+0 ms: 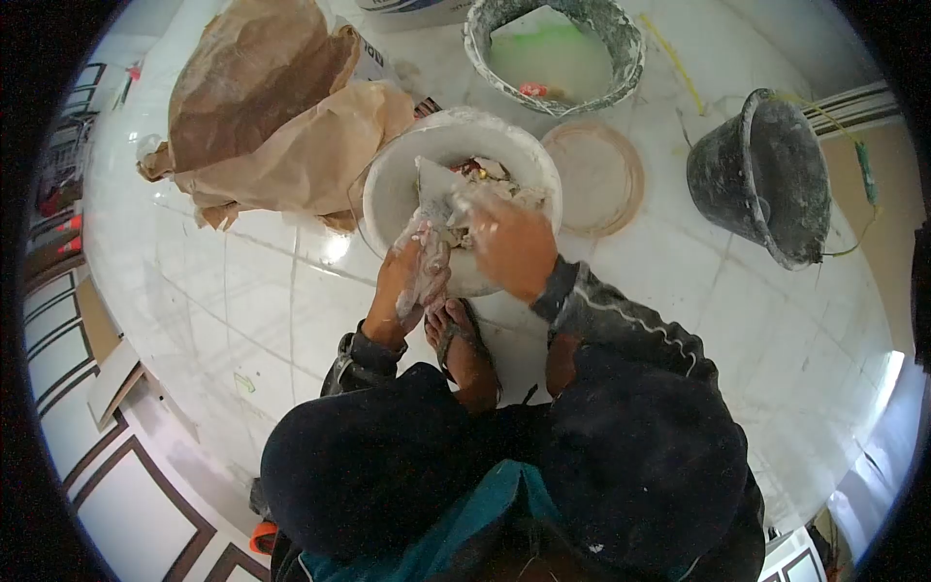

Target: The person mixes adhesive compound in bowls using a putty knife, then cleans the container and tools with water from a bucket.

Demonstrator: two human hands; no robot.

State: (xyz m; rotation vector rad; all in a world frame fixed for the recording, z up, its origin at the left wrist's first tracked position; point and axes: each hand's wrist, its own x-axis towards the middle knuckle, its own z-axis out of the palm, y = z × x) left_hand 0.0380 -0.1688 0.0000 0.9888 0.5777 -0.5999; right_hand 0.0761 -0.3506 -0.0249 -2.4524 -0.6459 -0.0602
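Observation:
My left hand (417, 272), its fingers smeared with wet white plaster, is closed around what looks like a plaster-coated putty knife (434, 182). Its pale, flat, triangular end points up over the white bucket (390, 160). Close beside that blade is my right hand (514, 247), fingers blurred by motion; whether they grip anything is hidden. Inside the bucket lie lumpy pale plaster scraps (529, 197) and a few red and yellow bits of rubbish.
A crumpled brown paper sack (281, 155) lies left of the bucket. Behind stands a crusted bucket of cloudy water (548, 58). A round lid (596, 179) rests on the tiles (669, 281), and a black bucket (722, 175) is tipped over at right.

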